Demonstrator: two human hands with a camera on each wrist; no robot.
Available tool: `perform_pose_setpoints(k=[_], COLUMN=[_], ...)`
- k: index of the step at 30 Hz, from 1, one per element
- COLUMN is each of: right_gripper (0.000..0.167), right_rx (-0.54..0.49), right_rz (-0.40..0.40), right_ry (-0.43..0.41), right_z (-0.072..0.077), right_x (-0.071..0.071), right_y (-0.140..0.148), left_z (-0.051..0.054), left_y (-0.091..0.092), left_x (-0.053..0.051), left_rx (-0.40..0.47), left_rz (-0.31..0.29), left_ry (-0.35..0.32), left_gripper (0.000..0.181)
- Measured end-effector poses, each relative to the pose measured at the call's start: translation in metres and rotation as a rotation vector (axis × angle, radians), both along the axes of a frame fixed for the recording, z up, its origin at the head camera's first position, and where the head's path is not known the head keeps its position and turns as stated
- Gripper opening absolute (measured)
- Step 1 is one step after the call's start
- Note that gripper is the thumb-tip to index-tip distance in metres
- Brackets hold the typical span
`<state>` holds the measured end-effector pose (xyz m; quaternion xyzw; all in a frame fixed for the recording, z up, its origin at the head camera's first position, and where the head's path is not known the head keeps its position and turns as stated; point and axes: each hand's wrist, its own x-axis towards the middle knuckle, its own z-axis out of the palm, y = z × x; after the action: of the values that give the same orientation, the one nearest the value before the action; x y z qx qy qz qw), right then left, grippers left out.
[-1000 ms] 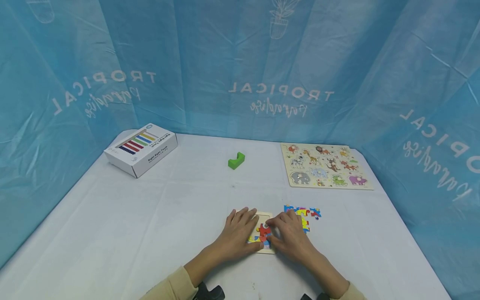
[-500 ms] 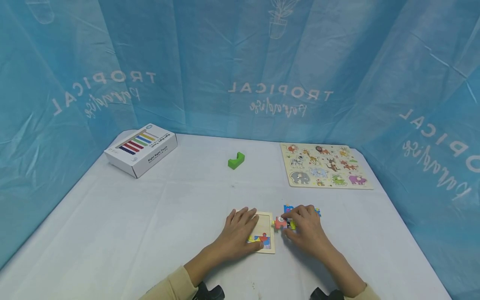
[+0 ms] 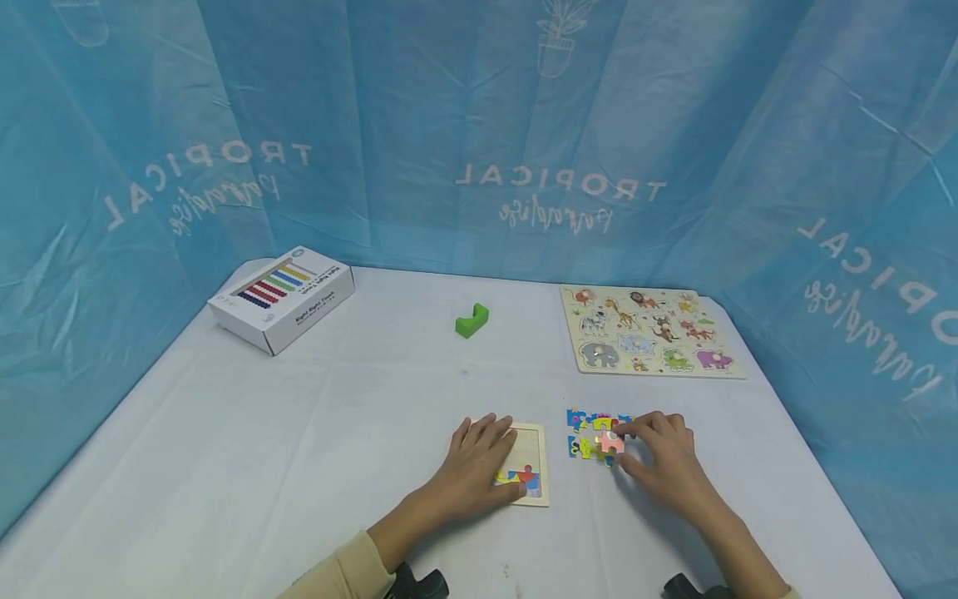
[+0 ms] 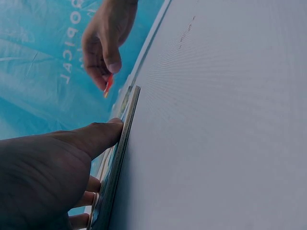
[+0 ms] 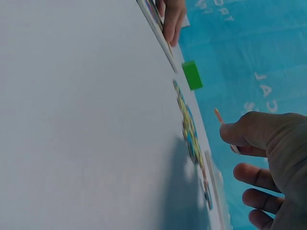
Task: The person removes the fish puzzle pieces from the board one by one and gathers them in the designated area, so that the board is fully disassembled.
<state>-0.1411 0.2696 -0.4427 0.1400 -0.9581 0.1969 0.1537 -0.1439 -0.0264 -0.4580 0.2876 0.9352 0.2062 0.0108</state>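
My left hand [image 3: 475, 466] lies with its fingers spread over a small wooden jigsaw tray [image 3: 545, 457], its thumb on the near part. A few joined blue, red and yellow pieces [image 3: 530, 480] sit in the tray's near end; the hand hides its left side. Between thumb and fingertip, my right hand [image 3: 669, 466] pinches a red jigsaw piece [image 3: 610, 442]. Below it on the cloth lie several blue and yellow jigsaw pieces [image 3: 575, 418], partly covered from above. The right wrist view shows the held piece [image 5: 218, 116] raised clear of these loose pieces [image 5: 188, 125].
A flat animal peg puzzle board [image 3: 647, 333] lies at the back right. Behind the tray sits a green notched block [image 3: 471, 321]. A white box [image 3: 284, 299] stands at the back left. Blue printed curtains [image 3: 479, 133] enclose the white table [image 3: 299, 466].
My right hand has lifted the red jigsaw piece out of the tray and carried it right, over the loose pieces. The left hand has stayed on the tray.
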Motion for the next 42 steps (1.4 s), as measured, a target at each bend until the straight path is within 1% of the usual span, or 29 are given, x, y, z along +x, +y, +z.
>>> perform_pose_setpoints(k=[7,13,22,29,32,42], right_gripper=[0.032,0.033,0.032,0.032,0.033,0.032], right_rx=[-0.006,0.001,-0.016,-0.042,-0.045,-0.048], right_rz=[-0.046,-0.077,-0.079,-0.085,-0.083,-0.055], right_ry=[-0.08,-0.147,-0.185,-0.231,-0.237,-0.232], right_z=[-0.001,-0.003,-0.012,-0.017,-0.018,-0.019], right_x=[0.003,0.004,0.002,0.001,0.001,-0.001], right_y=[0.021,0.034,0.047,0.049,0.049,0.049], left_z=[0.0,0.001,0.003,0.003,0.003,0.003], left_y=[0.001,0.0,0.001,0.001,0.001,0.001], left_x=[0.0,0.001,0.0,0.001,0.001,0.001], left_rx=[0.002,0.013,0.005,-0.001,-0.004,-0.005], left_rz=[0.002,-0.003,0.001,0.003,0.002,0.006], left_ry=[-0.015,-0.003,-0.012,-0.007,-0.001,-0.016], left_gripper=[0.072,0.071,0.071,0.071,0.072,0.072])
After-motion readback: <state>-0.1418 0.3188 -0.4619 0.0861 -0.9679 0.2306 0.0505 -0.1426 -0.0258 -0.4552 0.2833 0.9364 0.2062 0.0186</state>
